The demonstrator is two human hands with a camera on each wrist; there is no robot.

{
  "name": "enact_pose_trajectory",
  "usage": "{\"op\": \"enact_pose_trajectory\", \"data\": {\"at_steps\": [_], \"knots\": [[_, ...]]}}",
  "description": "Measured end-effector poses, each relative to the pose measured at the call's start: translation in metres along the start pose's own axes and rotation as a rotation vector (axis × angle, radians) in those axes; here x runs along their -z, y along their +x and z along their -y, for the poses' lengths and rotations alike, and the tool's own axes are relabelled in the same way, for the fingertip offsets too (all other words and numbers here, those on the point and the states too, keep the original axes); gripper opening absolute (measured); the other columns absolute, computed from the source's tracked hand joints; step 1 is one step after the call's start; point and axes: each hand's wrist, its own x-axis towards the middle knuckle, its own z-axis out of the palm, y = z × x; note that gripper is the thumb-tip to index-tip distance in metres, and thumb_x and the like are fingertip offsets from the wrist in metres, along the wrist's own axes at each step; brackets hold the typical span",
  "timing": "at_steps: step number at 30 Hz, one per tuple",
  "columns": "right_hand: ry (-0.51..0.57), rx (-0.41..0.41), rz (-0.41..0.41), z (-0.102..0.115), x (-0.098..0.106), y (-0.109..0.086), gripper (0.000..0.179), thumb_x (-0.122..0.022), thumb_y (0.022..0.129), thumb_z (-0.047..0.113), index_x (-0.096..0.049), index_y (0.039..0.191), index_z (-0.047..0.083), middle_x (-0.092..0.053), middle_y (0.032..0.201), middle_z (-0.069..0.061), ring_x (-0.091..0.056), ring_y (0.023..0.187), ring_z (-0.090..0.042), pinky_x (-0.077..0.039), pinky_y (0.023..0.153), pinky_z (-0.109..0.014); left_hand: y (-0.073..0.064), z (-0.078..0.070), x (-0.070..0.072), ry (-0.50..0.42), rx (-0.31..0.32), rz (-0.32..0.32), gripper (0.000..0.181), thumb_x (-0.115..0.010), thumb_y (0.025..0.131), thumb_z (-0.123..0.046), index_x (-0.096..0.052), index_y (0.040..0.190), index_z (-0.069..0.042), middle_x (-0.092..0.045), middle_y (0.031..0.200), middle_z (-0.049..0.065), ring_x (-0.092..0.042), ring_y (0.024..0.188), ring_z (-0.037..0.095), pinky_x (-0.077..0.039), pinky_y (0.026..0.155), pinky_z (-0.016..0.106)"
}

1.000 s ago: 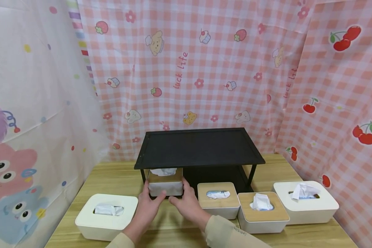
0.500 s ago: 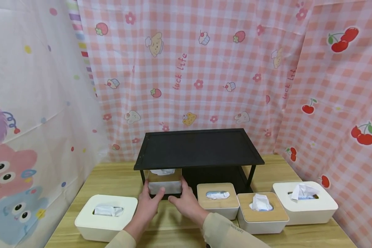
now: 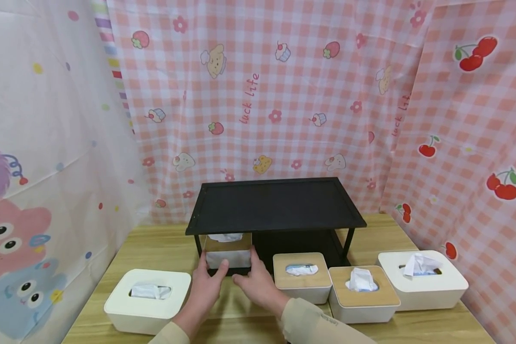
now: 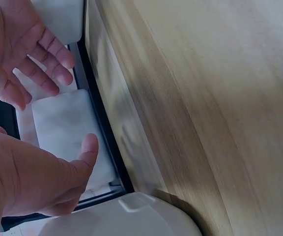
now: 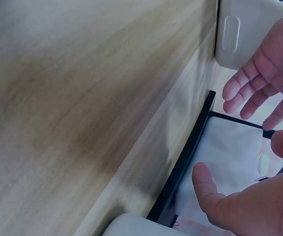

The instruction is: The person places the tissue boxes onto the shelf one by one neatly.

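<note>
A small tissue box [image 3: 228,258] with a white body and a wood-look lid stands at the left end of the lower level of a black two-tier rack [image 3: 275,205]. The top shelf hides its back part. My left hand [image 3: 207,282] is at the box's left side, with its thumb stretched out in front. At the right side is my right hand [image 3: 259,282], its fingers loosely extended. In the wrist views the box's white front [image 4: 68,128] shows between the hands, and neither hand curls round it. Whether the fingertips touch the box is unclear.
A longer white tissue box [image 3: 148,301] sits at the front left of the wooden table [image 3: 232,320]. On the right are two wood-lidded tissue boxes [image 3: 302,277] [image 3: 364,294] and another long white one [image 3: 423,279]. Patterned cloths [image 3: 258,95] hang behind and beside.
The small tissue box has shifted slightly back and left on the lower shelf, and both hands followed it. Over the last half second almost nothing has moved.
</note>
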Motion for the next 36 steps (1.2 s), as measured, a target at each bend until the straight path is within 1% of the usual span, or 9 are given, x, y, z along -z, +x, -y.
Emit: {"op": "enact_pose_trajectory", "data": {"at_steps": [4,8,10,13,15,22,26,32,36], "knots": [[-0.014,0.002,0.031,-0.001,0.001,-0.007,0.101,-0.073,0.096,0.028,-0.011,0.172,0.005,-0.034,0.169,-0.028,-0.06,0.136,-0.045,-0.053,0.108,-0.058,-0.004,-0.001,0.0,0.016,0.016,-0.004,0.091,-0.057,0.111,-0.046,-0.009,0.169,0.005,-0.026,0.165,0.043,-0.032,0.154,0.055,-0.041,0.12,0.063],[-0.025,0.027,0.052,-0.002,0.002,-0.015,0.1,-0.073,0.094,0.029,-0.014,0.171,0.003,-0.041,0.166,-0.026,-0.061,0.135,-0.042,-0.055,0.105,-0.056,-0.008,0.001,0.002,0.029,0.045,0.01,0.093,-0.054,0.11,-0.053,-0.013,0.168,0.007,-0.029,0.165,0.042,-0.051,0.142,0.05,-0.057,0.101,0.052],[-0.034,0.05,0.054,-0.003,0.004,-0.019,0.1,-0.073,0.095,0.03,-0.015,0.171,0.003,-0.043,0.164,-0.025,-0.062,0.131,-0.04,-0.055,0.102,-0.055,-0.008,0.002,0.003,0.021,0.045,0.013,0.092,-0.054,0.11,-0.053,-0.015,0.168,0.008,-0.032,0.163,0.042,-0.06,0.129,0.044,-0.06,0.093,0.046],[-0.033,0.075,0.056,-0.003,0.008,-0.022,0.1,-0.073,0.096,0.032,-0.013,0.172,0.005,-0.044,0.164,-0.024,-0.062,0.129,-0.037,-0.056,0.099,-0.051,-0.009,0.002,0.003,0.01,0.041,0.013,0.09,-0.055,0.111,-0.05,-0.017,0.167,0.008,-0.035,0.161,0.042,-0.066,0.113,0.035,-0.059,0.085,0.04],[-0.02,0.09,0.055,0.0,0.011,-0.025,0.1,-0.073,0.097,0.031,-0.012,0.172,0.005,-0.044,0.163,-0.024,-0.062,0.129,-0.037,-0.056,0.099,-0.051,-0.009,0.001,0.002,-0.001,0.038,0.011,0.087,-0.055,0.111,-0.047,-0.018,0.167,0.008,-0.037,0.159,0.041,-0.067,0.105,0.033,-0.058,0.082,0.037],[0.044,0.124,0.069,0.009,0.023,-0.035,0.097,-0.074,0.098,0.029,-0.015,0.172,0.008,-0.044,0.164,-0.023,-0.064,0.127,-0.03,-0.058,0.098,-0.049,-0.015,-0.003,0.0,-0.007,-0.015,-0.021,0.08,-0.056,0.111,-0.045,-0.027,0.165,0.008,-0.044,0.154,0.037,-0.068,0.109,0.032,-0.058,0.082,0.035],[0.077,0.142,0.085,0.014,0.035,-0.043,0.091,-0.072,0.1,0.029,-0.019,0.172,0.012,-0.044,0.164,-0.02,-0.062,0.129,-0.03,-0.058,0.097,-0.043,-0.022,-0.006,-0.003,-0.021,-0.052,-0.028,0.08,-0.058,0.11,-0.046,-0.031,0.164,0.006,-0.048,0.153,0.034,-0.069,0.104,0.024,-0.056,0.079,0.03],[0.035,0.152,0.051,0.012,0.063,-0.053,0.085,-0.07,0.103,0.03,-0.023,0.172,0.016,-0.045,0.165,-0.016,-0.061,0.129,-0.029,-0.058,0.097,-0.036,-0.03,-0.008,-0.006,-0.036,-0.083,-0.009,0.076,-0.061,0.11,-0.041,-0.033,0.163,0.004,-0.05,0.15,0.029,-0.064,0.087,0.015,-0.052,0.073,0.026],[0.007,0.14,-0.002,0.006,0.081,-0.058,0.083,-0.07,0.104,0.03,-0.024,0.172,0.019,-0.045,0.165,-0.011,-0.06,0.129,-0.026,-0.055,0.098,-0.031,-0.035,-0.01,-0.009,0.0,-0.105,0.012,0.075,-0.06,0.11,-0.043,-0.035,0.163,0.003,-0.052,0.149,0.027,-0.067,0.098,0.018,-0.053,0.076,0.027]]}}
